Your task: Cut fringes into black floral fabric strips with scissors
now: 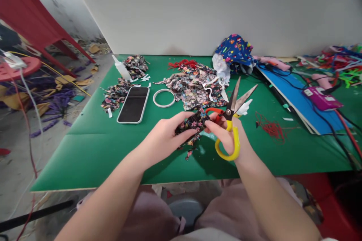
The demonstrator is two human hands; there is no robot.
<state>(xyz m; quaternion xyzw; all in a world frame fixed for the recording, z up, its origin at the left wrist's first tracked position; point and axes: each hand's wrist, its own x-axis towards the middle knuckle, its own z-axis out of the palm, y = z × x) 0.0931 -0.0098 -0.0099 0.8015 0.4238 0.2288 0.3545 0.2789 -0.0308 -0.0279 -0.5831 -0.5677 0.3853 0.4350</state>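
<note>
My left hand [165, 133] is closed around a small piece of black floral fabric [194, 125], pinched between thumb and fingers above the table's front half. At the fabric's right edge, my right hand [226, 135] touches the same piece with its fingertips. Hooked on that hand is a pair of scissors [229, 113] with one yellow and one red handle loop. The blades stand apart and point up and away from me. Frayed scraps hang beneath the fabric. Some right-hand fingers are hidden behind the scissors and cloth.
On the green table [98, 158] lie a phone [133, 104], a white ring [164, 98], a floral fabric pile [195, 86] and a white squeeze bottle [122, 68]. Red threads [273, 130], a blue board [285, 94], a purple box [322, 98] and cables occupy the right. A panel closes the back.
</note>
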